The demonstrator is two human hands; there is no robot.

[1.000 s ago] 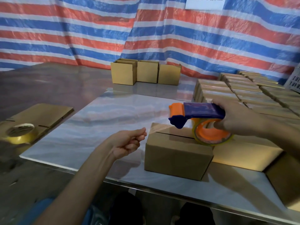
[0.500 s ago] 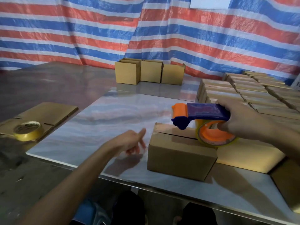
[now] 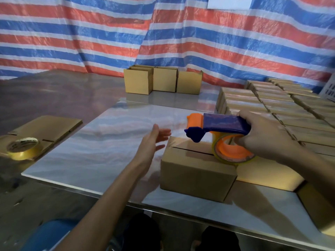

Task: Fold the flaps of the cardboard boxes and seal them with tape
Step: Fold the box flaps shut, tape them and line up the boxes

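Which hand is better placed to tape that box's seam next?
Probably the right hand: it grips the tape dispenser above the box seam. The left hand is open, empty, beside the box.

2 bare forearms (image 3: pixel 108 196) (dark shoes (image 3: pixel 143 230), seemingly, below).

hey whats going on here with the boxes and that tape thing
A person is sealing cardboard boxes. Their right hand grips a blue and orange tape dispenser just over the closed box at the table's near edge; its top seam looks untaped. The left hand is open beside the box, holding nothing. Three more boxes stand at the back.
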